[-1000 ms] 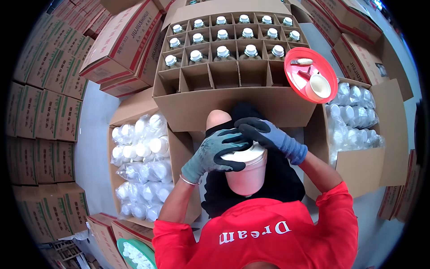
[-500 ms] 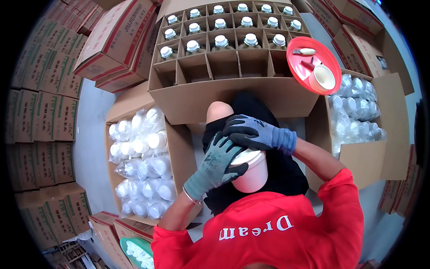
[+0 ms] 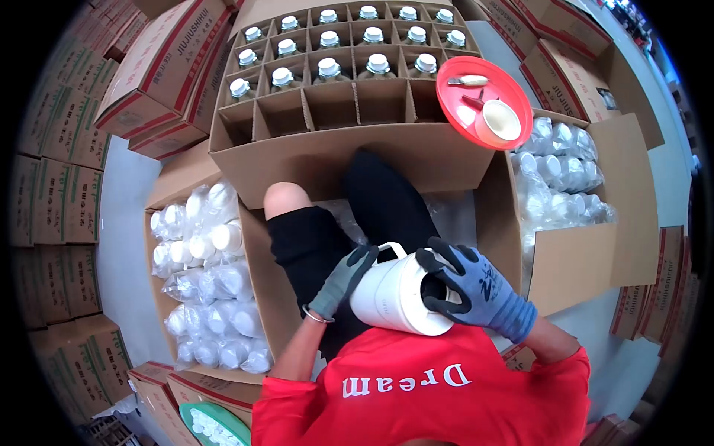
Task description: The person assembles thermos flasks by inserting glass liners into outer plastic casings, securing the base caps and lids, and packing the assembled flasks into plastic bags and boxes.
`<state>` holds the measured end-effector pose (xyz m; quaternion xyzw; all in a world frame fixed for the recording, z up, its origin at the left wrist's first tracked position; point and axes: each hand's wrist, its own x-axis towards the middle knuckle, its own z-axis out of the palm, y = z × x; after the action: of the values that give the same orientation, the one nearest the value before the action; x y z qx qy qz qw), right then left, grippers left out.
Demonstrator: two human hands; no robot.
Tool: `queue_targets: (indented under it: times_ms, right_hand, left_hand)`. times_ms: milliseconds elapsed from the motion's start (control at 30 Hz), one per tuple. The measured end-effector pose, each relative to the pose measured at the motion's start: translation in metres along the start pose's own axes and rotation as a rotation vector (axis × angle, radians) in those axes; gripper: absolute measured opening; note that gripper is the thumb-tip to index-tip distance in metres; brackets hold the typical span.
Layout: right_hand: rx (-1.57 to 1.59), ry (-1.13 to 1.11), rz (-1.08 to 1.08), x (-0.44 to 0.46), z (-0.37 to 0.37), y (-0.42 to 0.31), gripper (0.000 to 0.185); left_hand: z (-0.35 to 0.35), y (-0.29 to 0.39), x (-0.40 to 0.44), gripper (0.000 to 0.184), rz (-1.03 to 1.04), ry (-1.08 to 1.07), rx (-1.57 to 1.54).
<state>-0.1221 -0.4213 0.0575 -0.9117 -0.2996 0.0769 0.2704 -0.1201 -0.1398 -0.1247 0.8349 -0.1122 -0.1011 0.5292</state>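
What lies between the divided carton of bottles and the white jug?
The person's legs lie between the carton and the jug, with clear plastic showing between them, in the head view.

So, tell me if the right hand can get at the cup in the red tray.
Probably yes: the cup sits uncovered in the near part of the red tray, and nothing seems in the way. The right hand is only busy at the white container.

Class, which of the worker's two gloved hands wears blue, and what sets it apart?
The right hand, at the white container's rim, wears blue with dark writing; the left hand wears grey-green.
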Motion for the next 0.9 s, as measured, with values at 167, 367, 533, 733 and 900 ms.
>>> queue_targets:
  times_ms: [167,367,533,733,900]
  right_hand:
    - [-0.332,-0.154,0.099,-0.026,-0.010,0.011,0.060]
    - [0.929,0.258,0.370,-0.012,0.069,0.047,0.046]
    - [0.682,0.141,0.204,0.017,0.064,0.033,0.064]
    - [0.264,-0.033,-0.571,0.040,0.032,-0.017,0.070]
    - [0.315,0.105,-0.490,0.038,0.028,0.015,0.071]
  left_hand:
    - [-0.036,0.063,-0.003,0.030,-0.424,0.004,-0.528]
    - [-0.035,0.061,-0.008,0.033,-0.435,-0.155,-0.398]
    - [-0.048,0.053,-0.012,0.029,-0.205,-0.263,-0.294]
    - [-0.034,0.025,-0.010,0.026,-0.466,-0.485,-1.106]
    - [-0.042,0.052,-0.005,0.021,-0.408,-0.095,-0.674]
